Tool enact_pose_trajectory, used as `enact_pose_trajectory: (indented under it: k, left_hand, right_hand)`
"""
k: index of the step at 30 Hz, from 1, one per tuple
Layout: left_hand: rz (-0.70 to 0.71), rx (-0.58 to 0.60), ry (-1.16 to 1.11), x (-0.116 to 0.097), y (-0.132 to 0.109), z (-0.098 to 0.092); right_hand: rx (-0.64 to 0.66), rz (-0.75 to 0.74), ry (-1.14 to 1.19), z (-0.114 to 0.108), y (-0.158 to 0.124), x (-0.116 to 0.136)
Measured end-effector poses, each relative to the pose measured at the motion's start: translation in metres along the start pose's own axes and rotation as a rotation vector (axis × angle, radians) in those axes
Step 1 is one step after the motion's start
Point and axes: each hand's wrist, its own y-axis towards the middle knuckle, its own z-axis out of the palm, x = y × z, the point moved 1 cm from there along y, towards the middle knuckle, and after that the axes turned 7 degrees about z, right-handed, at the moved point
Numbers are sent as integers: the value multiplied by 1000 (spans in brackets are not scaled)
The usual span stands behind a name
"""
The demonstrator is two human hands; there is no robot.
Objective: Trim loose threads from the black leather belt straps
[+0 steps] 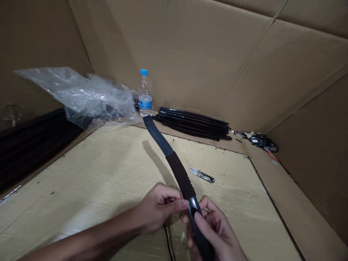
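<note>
A long, flat, slightly curved black strip (159,137) slants from the table's front toward the bottle. Around its middle sits a dark brown fabric sleeve (181,174), wrinkled along its right edge. My right hand (214,232) is closed around the strip's near part, thumb on top. At the sleeve's near end, my left hand (163,206) pinches the strip's left edge, its thumb tip on the shiny surface. A thin black cord (168,241) hangs below my left hand; where its upper end goes is hidden.
Thread snips (201,175) lie right of the sleeve on the pale tabletop (108,174). Behind are a water bottle (145,94), a bundle of black strips (193,123), clear plastic bags (92,98) and tangled cords (262,141). Dark material (32,145) lies left; cardboard walls (190,54) surround everything.
</note>
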Motion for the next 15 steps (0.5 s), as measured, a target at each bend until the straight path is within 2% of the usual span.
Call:
enact_pose_trajectory:
  k: [4,7,10,13,15]
  left_hand:
    - [-24,-50,45,2,2,-2]
    - [-39,-51,37,3,2,-2]
    - [-32,-5,-51,2,1,-1]
    - [-31,7,-89,0,-1,1]
    - [-12,12,-53,-1,-1,1]
  right_hand:
    - [-45,-29,104,2,-1,3]
    - [-47,-71,49,-2,0,1]
    - [21,-108,-43,-7,1,-2]
    - [114,-65,-147,-11,3,-2]
    - [100,-55,-204,-12,3,-1]
